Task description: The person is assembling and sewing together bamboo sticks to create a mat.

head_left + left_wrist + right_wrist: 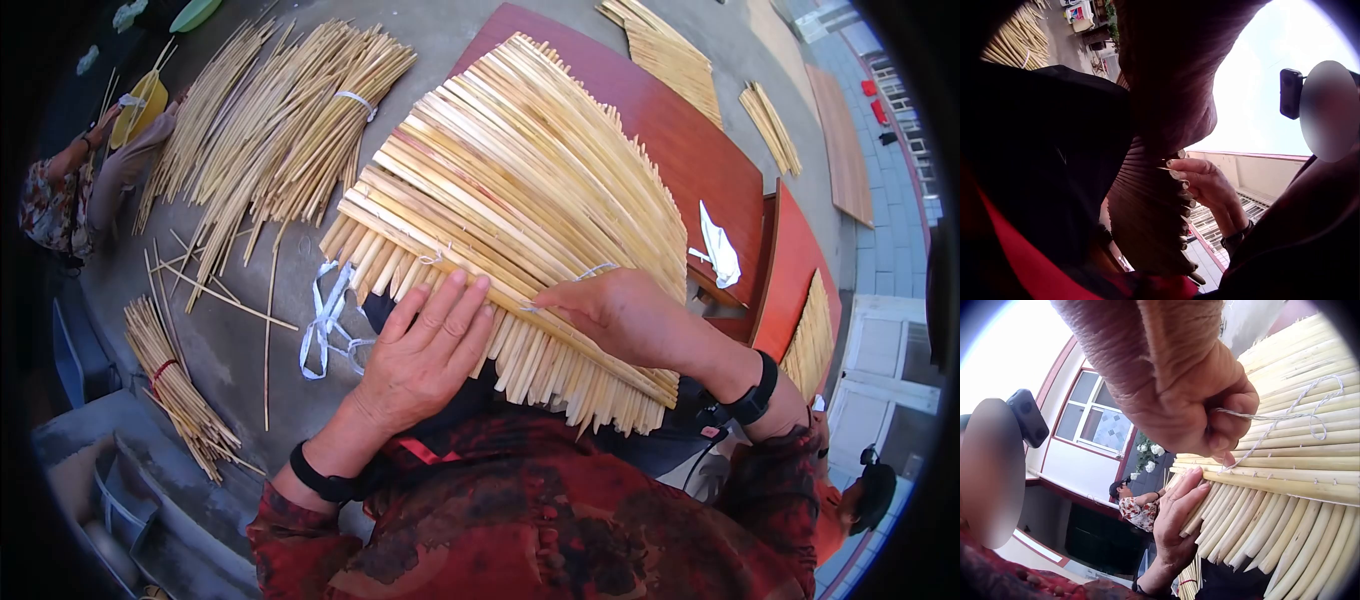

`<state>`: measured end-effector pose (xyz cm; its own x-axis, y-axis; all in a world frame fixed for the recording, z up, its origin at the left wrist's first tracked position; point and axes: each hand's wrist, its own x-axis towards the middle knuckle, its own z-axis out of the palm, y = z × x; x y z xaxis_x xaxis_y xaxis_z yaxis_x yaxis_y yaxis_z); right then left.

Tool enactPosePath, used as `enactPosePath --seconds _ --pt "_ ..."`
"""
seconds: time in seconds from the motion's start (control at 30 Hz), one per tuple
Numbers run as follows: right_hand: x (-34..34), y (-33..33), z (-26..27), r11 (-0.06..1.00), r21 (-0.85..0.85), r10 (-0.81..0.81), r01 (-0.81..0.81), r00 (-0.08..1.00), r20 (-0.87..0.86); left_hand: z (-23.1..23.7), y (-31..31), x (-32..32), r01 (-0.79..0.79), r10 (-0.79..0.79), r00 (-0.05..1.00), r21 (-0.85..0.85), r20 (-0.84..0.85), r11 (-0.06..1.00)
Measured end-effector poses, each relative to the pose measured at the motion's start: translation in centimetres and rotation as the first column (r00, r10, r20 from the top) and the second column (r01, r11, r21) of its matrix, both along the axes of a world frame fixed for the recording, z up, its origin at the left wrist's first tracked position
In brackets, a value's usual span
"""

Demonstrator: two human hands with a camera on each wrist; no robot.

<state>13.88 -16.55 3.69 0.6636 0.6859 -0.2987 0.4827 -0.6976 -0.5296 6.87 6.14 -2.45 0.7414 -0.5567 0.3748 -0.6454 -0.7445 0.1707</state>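
Observation:
A fan-shaped mat of pale plant stalks (520,180) lies across the person's lap and a reddish board, with white stitches along a crosswise stalk (1297,481) near its lower edge. My left hand (430,335) rests on that edge, its fairly straight fingers pressing the crosswise stalk. Farther along, my right hand (625,315) is curled close over the same stalk. White thread (1291,417) runs from its curled fingers and loops over the mat in the right wrist view. The left wrist view shows the stalk ends (1186,203) in shadow, beside the right hand.
Large bundles of stalks (290,120) lie on the ground at upper left, a smaller tied bundle (180,385) below them. White strips (325,325) hang by the mat's left edge. A white piece (718,248) lies on the reddish board (730,170). Another person (60,205) is at far left.

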Motion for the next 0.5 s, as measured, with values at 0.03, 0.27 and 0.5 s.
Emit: enactPosePath --seconds 0.03,0.27,0.5 --pt "0.0 0.1 0.1 1.000 -0.015 -0.001 0.001 1.000 0.004 0.1 -0.1 0.0 0.002 -0.002 1.000 0.003 0.005 1.000" --pt "0.5 1.3 0.7 0.989 -0.113 0.110 -0.099 0.989 0.098 -0.1 -0.1 0.0 0.010 -0.010 1.000 0.002 0.028 1.000" --pt "0.3 0.4 0.2 0.997 -0.025 0.082 -0.079 0.992 0.101 -0.3 0.0 -0.1 0.013 -0.012 1.000 -0.013 0.020 1.000"
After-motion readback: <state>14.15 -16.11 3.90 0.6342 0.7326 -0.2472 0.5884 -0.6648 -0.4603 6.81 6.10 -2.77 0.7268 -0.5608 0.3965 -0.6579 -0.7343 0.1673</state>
